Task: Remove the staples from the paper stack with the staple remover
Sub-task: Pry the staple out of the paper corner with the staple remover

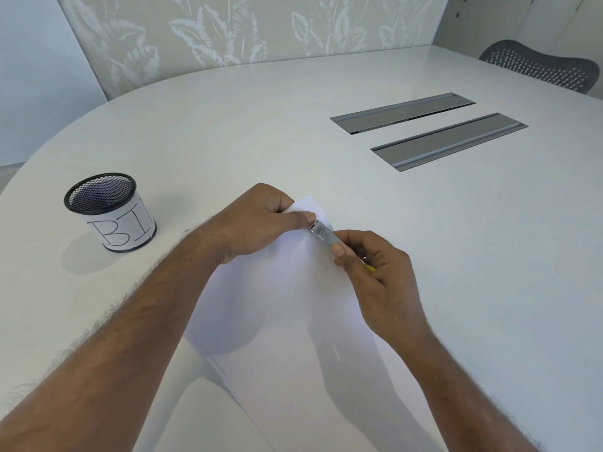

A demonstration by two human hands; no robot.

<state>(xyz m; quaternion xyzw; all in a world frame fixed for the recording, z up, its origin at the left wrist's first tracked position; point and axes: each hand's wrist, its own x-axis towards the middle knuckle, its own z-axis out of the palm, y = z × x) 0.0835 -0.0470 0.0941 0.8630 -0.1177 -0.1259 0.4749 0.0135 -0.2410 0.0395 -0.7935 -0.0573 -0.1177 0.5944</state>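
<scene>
Head view: my left hand (261, 220) pins the white paper stack (293, 321) on the table so my right hand (372, 272), clamped on the silver metal staple remover (323, 237), can bite its far corner.

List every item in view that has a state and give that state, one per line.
paper stack: flat on the table, far corner pinched
staple remover: held, metal tip at the far corner of the paper
left hand: gripping the paper corner
right hand: closed on the remover
mesh cup: upright, apparently empty
table hatches: both shut
</scene>
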